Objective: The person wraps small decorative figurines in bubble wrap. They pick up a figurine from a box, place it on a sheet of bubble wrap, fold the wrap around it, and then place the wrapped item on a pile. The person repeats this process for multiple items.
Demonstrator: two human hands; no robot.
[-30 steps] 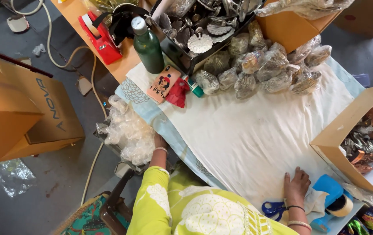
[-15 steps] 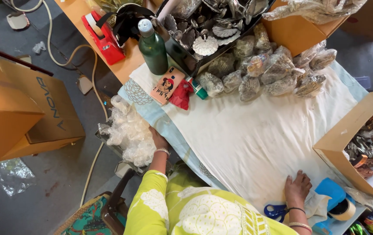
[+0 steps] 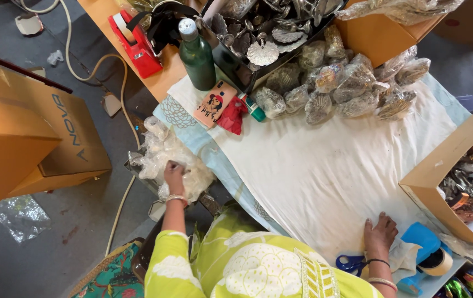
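Two hands are at work, and well apart: your left hand [image 3: 173, 172] is down at the near left, off the table's edge, its fingers curled into the heap of clear plastic bags [image 3: 165, 157] that sits in a bin beside the table; it seems to pinch a bit of the film, though whether it has one bag free you cannot tell. Your right hand [image 3: 380, 234] lies flat on the white cloth [image 3: 325, 171] at the near right, fingers spread and holding nothing, just beside the blue scissors [image 3: 351, 264] and the blue tape dispenser [image 3: 427, 251]. As for progress, a good pile of wrapped metal pieces [image 3: 336, 88] already lies at the far side of the cloth, each in its clear bag, so part of the wrapping looks done. Loose, unwrapped metal pieces fill the black tray [image 3: 269, 38] beyond them, and more sit in the cardboard box [image 3: 440, 176] at the right, so plenty seems left. No piece lies on the open middle of the cloth. Your left arm is stretched down and out from the shoulder, wrist bent over the heap; your right arm reaches forward, palm down.
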